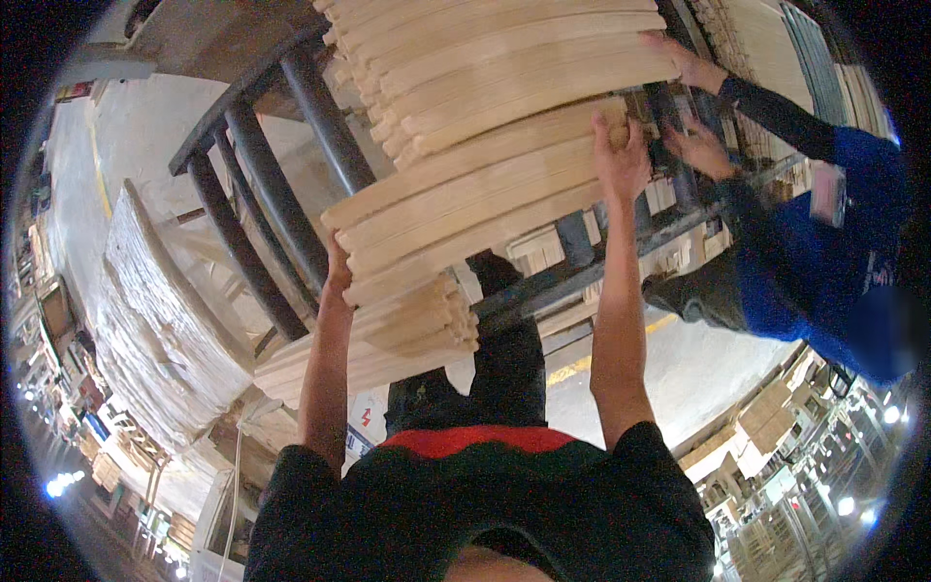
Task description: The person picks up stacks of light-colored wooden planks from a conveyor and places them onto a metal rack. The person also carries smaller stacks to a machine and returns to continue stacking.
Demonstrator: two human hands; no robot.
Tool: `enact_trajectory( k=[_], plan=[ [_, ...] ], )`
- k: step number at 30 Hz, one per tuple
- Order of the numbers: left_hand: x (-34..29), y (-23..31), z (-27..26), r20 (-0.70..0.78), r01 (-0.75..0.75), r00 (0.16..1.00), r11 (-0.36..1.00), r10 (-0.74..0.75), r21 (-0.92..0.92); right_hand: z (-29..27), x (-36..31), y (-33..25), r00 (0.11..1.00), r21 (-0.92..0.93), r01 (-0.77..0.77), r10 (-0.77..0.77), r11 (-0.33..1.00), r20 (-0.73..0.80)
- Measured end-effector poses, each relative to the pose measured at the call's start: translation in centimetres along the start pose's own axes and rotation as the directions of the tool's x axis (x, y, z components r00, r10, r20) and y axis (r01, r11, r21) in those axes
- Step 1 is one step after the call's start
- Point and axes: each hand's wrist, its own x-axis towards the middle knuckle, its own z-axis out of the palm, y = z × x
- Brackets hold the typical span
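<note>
A bundle of pale wooden slats (475, 199) lies across the space in front of me, between my two hands. My left hand (338, 267) is closed round the bundle's left end, its fingers partly hidden by the wood. At the right end, my right hand (623, 160) grips the slats, thumb and fingers bent over the end. Just beyond is a larger stack of similar slats (514, 53), its left ends uneven. Nearer me, beside my left forearm, sits another stack of slats (388, 335).
A dark metal rack (320, 121) with round bars stands left of and under the wood. At right, a co-worker in blue (805, 242) has one hand (684, 63) at the far stack's end and the other near my right hand. A pale wrapped pile (165, 320) stands left.
</note>
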Motion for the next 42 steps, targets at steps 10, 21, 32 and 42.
enact_trajectory(
  k=[10,21,32,42],
  plan=[
    [-1.9,2.0,-1.7,0.109,0.014,0.994,0.994,-0.002,-0.108,0.4,-3.7,-2.6,0.999,0.028,-0.013,0.012,1.0,0.036],
    [-4.8,3.5,-6.9,0.003,0.014,1.0,0.994,-0.014,-0.104,2.0,-7.9,-4.6,0.988,0.073,0.131,-0.124,0.989,-0.088],
    [-11.8,5.7,-19.4,-0.242,-0.092,0.968,0.991,0.066,-0.096,7.9,-16.2,-7.2,0.972,0.165,-0.143,0.107,0.976,0.208],
    [-12.8,5.8,-24.9,-0.294,-0.144,0.95,0.983,0.105,-0.113,3.5,-18.8,-12.5,0.965,0.251,0.033,-0.096,0.967,0.243]
  ],
)
